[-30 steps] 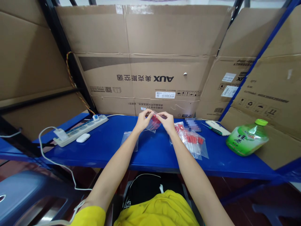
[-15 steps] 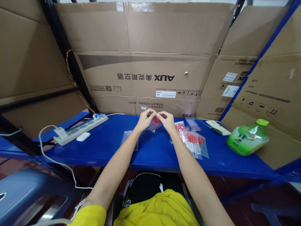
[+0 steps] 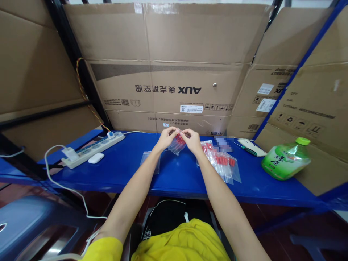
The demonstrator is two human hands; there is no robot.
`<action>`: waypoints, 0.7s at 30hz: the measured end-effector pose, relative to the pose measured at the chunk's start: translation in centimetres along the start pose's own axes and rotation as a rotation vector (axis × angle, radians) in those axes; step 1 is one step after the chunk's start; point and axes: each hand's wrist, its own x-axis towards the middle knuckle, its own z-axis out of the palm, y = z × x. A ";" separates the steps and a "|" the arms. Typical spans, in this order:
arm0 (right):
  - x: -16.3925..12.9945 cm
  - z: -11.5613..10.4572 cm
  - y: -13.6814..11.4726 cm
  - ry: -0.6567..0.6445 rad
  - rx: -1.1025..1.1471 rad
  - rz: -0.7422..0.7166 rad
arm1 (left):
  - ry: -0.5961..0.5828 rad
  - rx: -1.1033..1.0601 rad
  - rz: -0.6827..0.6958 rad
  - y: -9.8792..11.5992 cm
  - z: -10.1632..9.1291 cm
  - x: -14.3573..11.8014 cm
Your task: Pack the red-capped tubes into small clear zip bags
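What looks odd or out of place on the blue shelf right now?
The green bottle lies tilted on its side against the cardboard, cap on, nothing spilled. Both hands pinch a small clear bag of red parts; nothing looks damaged.

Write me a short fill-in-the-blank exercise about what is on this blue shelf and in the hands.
1. Both hands, left hand and right hand, hold a small clear bag of ____ pieces.
2. The green bottle has a ____ cap.
3. The power strip lies to the ____ of the hands.

Missing words: red; green; left
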 end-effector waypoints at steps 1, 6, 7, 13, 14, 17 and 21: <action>0.0 0.0 0.0 0.001 -0.010 0.000 | -0.017 -0.006 -0.004 0.1 0.0 0.0; 0.0 -0.1 0.1 -0.015 0.017 0.026 | -0.053 0.018 0.000 0.2 -0.3 -0.1; 0.0 -0.1 0.1 -0.016 0.026 0.029 | -0.054 0.022 0.005 0.2 -0.3 -0.1; 0.0 -0.2 0.1 0.002 -0.018 0.001 | -0.037 0.002 0.019 -0.2 -0.5 0.2; 0.0 -0.3 0.1 0.001 -0.031 -0.015 | -0.041 -0.006 0.015 -0.2 -0.5 0.1; 0.1 -0.5 0.1 0.008 -0.065 -0.053 | -0.065 -0.022 -0.017 0.2 -0.4 0.0; 0.1 -0.6 0.1 0.006 -0.049 -0.045 | -0.090 -0.001 -0.014 0.7 -0.3 -0.3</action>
